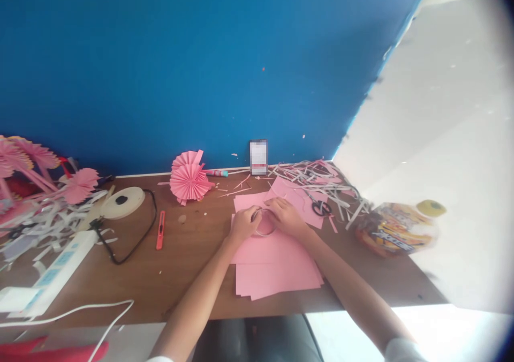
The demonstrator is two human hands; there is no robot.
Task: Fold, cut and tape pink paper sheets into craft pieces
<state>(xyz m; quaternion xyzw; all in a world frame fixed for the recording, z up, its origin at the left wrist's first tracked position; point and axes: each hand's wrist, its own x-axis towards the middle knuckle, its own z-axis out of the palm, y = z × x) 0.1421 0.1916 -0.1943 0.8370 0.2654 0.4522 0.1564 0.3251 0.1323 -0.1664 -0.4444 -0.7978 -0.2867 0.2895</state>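
A thin, pale ring [264, 235], which looks like a narrow roll of tape, is held above a stack of pink paper sheets [277, 268]. My left hand [244, 224] is closed on the ring's left side, fingers curled around it. On the upper right, my right hand [286, 216] has its fingertips pressed together at the ring, close to the left fingers. Exactly what the fingertips pinch is too small to make out. Beyond the right hand lies another pink sheet [295, 195], with black-handled scissors [321, 208] at its right edge.
Pink folded paper fans [190, 182] stand near the wall, left of a propped phone [259, 157]. A red box cutter [160, 231], a white power strip [60, 268] and a large tape roll [124, 204] lie left. Paper strips [317, 177] and a plastic jar [397, 231] are right.
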